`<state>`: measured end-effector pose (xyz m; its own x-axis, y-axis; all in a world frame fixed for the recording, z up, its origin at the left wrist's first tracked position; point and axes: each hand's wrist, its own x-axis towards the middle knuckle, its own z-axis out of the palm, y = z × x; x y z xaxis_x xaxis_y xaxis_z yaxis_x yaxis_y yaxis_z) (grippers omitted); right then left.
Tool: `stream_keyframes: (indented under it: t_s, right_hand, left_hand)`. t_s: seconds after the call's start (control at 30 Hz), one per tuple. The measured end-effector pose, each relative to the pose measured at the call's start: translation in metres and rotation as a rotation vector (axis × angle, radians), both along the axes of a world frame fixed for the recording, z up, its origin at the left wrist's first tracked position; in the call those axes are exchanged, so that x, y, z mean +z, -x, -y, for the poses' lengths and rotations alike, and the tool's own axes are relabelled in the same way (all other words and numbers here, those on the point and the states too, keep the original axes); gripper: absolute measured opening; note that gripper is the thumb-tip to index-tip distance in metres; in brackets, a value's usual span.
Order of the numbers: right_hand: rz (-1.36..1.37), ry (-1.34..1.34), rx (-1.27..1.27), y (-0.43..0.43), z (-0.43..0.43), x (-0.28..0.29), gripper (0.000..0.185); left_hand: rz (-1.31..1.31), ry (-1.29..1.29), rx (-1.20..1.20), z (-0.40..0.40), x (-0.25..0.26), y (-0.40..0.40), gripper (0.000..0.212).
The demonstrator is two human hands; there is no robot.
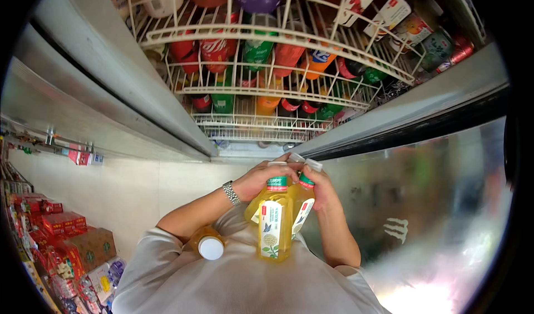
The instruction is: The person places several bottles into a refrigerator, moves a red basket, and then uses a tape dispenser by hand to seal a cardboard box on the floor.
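Note:
My left hand [256, 180], with a metal-banded watch [230, 193] on its wrist, grips the neck of a bottle of yellow drink [276, 226] in front of my chest. The bottle hangs with its white cap up and bears a label with a flower and a bird. My right hand [320, 189] holds a similar yellow bottle [303, 209] by its neck, close beside the first. Part of another yellow bottle [253, 209] shows behind them; which hand has it is hidden. Between my left upper arm and chest is tucked an orange-brown bottle with a white cap [211, 248].
Ahead stands an open drinks cooler with white wire shelves [258, 91] holding several bottles. Its glass door [404, 214] swings out at my right; a grey frame [125, 72] runs along the left. Red cartons [62, 222] and a cardboard box [94, 249] are stacked on the floor at left.

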<state>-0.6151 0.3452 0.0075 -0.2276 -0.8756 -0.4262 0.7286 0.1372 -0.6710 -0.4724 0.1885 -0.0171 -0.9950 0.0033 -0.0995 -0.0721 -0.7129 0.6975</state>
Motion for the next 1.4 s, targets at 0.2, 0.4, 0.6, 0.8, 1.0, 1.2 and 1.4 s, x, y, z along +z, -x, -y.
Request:
stream_keyframes:
  t_s: [0.2, 0.4, 0.6, 0.8, 1.0, 1.2, 1.4]
  right_hand:
    - [-0.280, -0.190, -0.176, -0.024, -0.008, 0.021, 0.067]
    - [-1.644, -0.382, -0.200, -0.041, 0.012, 0.066, 0.055]
    - [-1.434, -0.320, 0.529, -0.013, 0.022, 0.134, 0.054]
    - [-0.760, -0.226, 0.796, 0.047, 0.028, 0.103, 0.050]
    - [-0.726, -0.197, 0.898, 0.019, 0.036, 0.100, 0.070]
    - [-1.105, -0.107, 0.965, -0.002, 0.025, 0.130, 0.092]
    - [-0.592, 0.042, 0.711, -0.006, -0.018, 0.123, 0.098]
  left_hand:
    - [-0.070, -0.233, -0.151, -0.017, -0.005, 0.001, 0.074]
    - [0.045, -0.626, -0.464, -0.021, -0.062, 0.017, 0.068]
    - [0.006, -0.619, -0.564, -0.043, -0.049, 0.041, 0.066]
    - [0.004, -0.599, -0.614, -0.052, -0.043, 0.045, 0.063]
    - [-0.010, -0.604, -0.632, -0.059, -0.050, 0.034, 0.061]
    - [-0.043, -0.570, -0.673, -0.070, -0.041, 0.023, 0.059]
    - [-0.104, -0.460, -0.762, -0.071, -0.035, 0.006, 0.056]
